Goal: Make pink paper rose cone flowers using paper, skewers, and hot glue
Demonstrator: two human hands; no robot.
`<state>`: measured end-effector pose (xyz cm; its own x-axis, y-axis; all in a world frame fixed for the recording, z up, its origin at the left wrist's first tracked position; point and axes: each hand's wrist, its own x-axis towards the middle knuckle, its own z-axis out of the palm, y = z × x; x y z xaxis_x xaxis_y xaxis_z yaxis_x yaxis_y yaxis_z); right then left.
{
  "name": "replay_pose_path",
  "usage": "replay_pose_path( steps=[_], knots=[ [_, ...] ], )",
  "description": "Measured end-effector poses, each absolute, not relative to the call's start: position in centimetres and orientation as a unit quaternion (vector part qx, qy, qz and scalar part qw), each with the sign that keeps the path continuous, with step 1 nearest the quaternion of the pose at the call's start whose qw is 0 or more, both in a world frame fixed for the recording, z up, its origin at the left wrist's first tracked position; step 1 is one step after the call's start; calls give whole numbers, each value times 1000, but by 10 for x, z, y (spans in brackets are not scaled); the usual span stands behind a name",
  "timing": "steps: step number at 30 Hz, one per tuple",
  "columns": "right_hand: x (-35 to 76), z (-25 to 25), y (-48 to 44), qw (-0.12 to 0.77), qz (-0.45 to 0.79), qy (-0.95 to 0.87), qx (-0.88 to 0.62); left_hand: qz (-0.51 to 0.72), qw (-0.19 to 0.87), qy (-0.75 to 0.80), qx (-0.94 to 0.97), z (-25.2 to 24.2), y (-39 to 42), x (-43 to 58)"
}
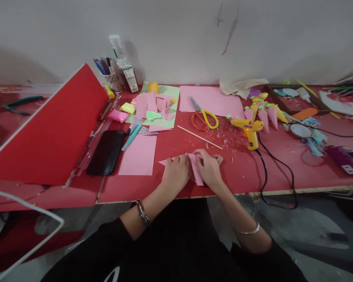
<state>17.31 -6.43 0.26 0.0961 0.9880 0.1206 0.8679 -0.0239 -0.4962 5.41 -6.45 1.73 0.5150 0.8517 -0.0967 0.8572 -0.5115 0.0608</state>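
Observation:
Between my hands at the front of the red table is a piece of pink paper point(196, 172), partly folded, with one pointed corner sticking out to the left. My left hand point(177, 171) is closed over its left part, fingers bent down on the sheet. My right hand point(208, 167) pinches the paper near its middle fold, with the thumb and fingers together. Both hands hide much of the paper. Left of them lies a flat pink sheet point(138, 156). Just beyond my hands rests a thin wooden stick point(199, 137).
Red-and-yellow-handled scissors point(204, 117) lie behind the stick. A yellow glue gun point(249, 131) stands to the right, its black cord point(264, 176) hanging over the edge. At left are a black phone point(106, 152) and a tilted red board point(59, 133). A glass bottle point(125, 66) stands by the wall.

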Motion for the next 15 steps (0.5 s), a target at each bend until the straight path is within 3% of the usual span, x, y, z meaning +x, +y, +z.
replay_pose_path(
  steps=[11, 15],
  knots=[
    [184, 10, -79, 241, 236, -640, -691, -25, 23, 487, 873, 10, -68, 53],
    [185, 9, -86, 239, 212, -647, -692, -24, 30, 490, 871, 11, -68, 54]
  ],
)
